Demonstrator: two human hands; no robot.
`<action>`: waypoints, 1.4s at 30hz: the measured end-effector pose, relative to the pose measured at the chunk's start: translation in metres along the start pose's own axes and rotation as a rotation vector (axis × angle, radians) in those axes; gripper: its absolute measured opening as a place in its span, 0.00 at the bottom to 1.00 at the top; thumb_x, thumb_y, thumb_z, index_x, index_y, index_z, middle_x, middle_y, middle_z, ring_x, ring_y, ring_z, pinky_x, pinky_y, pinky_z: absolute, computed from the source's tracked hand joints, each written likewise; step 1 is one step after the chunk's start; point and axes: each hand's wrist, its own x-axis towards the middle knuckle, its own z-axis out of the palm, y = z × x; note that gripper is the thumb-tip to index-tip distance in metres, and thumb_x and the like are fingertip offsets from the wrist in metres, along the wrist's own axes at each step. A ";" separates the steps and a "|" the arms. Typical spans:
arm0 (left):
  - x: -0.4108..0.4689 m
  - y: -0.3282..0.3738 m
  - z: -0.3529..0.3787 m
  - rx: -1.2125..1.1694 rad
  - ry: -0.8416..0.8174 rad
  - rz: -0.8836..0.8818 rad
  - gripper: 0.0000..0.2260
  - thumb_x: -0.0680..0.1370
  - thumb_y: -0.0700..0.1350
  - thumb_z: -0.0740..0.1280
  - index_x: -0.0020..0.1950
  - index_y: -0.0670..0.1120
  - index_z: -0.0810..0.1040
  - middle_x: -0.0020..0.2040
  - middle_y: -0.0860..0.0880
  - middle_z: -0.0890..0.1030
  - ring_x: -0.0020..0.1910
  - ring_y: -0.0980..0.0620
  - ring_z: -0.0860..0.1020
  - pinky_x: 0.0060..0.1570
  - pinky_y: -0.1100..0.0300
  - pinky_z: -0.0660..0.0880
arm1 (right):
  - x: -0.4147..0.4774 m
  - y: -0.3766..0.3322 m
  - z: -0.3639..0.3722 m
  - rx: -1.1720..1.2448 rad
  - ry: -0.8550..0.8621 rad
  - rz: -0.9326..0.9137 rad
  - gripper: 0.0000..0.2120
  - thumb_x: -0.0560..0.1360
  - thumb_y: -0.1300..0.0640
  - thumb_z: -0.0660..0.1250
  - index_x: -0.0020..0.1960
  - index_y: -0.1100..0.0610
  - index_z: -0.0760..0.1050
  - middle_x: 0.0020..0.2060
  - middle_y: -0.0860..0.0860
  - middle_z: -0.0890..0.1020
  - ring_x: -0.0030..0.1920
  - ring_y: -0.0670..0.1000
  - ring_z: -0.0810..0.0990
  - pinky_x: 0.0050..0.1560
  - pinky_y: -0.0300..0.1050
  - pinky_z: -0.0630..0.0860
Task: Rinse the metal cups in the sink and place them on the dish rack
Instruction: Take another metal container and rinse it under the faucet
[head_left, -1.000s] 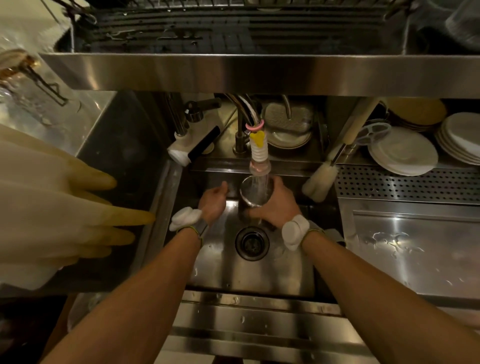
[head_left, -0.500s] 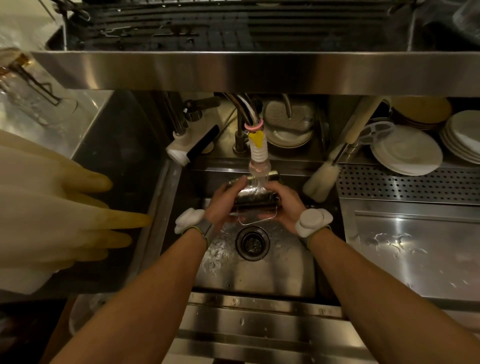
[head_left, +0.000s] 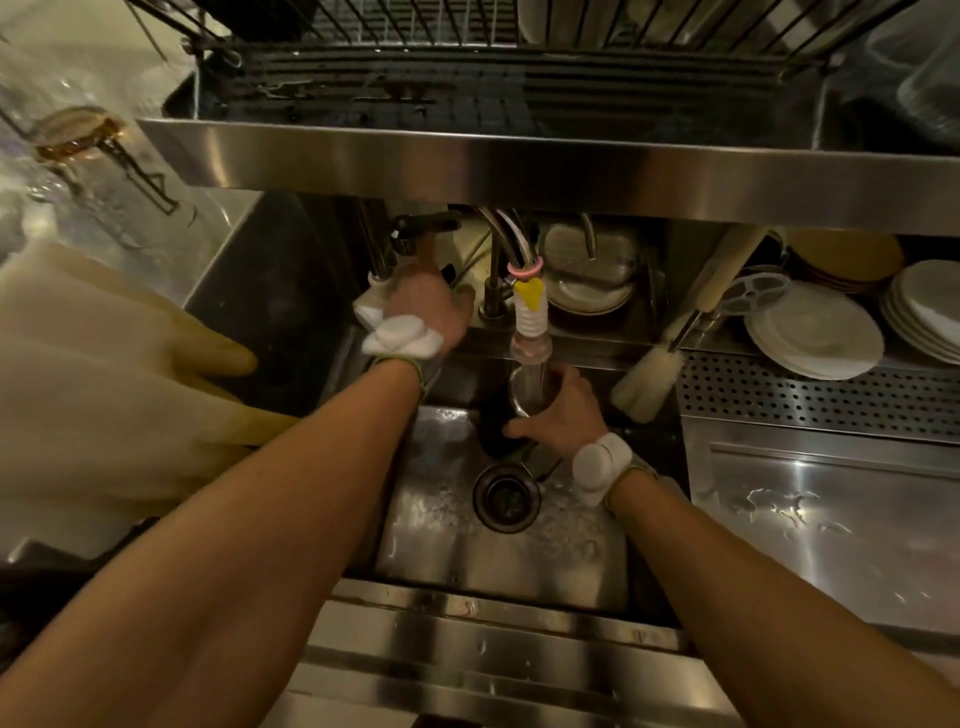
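Rinsing the cup (head_left: 530, 387) under the tap!
Hold the cup level beneath the spout (head_left: 530, 322), then tip it out; your right hand (head_left: 563, 418) curls round its side, over the sink (head_left: 493, 561). Your left hand (head_left: 423, 306) reaches up beyond it to the tap lever (head_left: 426, 226); whether it grips, I can't tell.

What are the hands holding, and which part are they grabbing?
The right hand grips the metal cup around its side, under the faucet. The left hand is beside the dark lever; whether it grips anything cannot be told.
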 end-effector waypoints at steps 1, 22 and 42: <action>0.006 0.003 -0.005 0.050 -0.035 0.032 0.32 0.78 0.54 0.61 0.78 0.46 0.51 0.72 0.41 0.69 0.67 0.40 0.72 0.62 0.53 0.70 | 0.000 0.000 -0.002 0.020 0.002 0.011 0.50 0.57 0.54 0.82 0.72 0.56 0.59 0.68 0.56 0.67 0.66 0.57 0.71 0.65 0.53 0.72; 0.045 0.004 -0.004 0.244 0.054 0.140 0.21 0.73 0.51 0.65 0.64 0.47 0.66 0.61 0.42 0.77 0.61 0.37 0.75 0.57 0.48 0.71 | -0.008 -0.004 -0.001 -0.117 -0.025 -0.093 0.49 0.59 0.52 0.80 0.73 0.54 0.58 0.67 0.55 0.66 0.65 0.58 0.71 0.65 0.51 0.71; -0.091 -0.041 0.070 0.106 -0.638 -0.053 0.17 0.76 0.43 0.66 0.65 0.45 0.74 0.64 0.42 0.78 0.63 0.42 0.76 0.61 0.55 0.72 | -0.028 0.031 -0.010 -0.270 -0.051 -0.092 0.50 0.58 0.49 0.80 0.73 0.55 0.58 0.66 0.55 0.66 0.64 0.60 0.72 0.62 0.50 0.72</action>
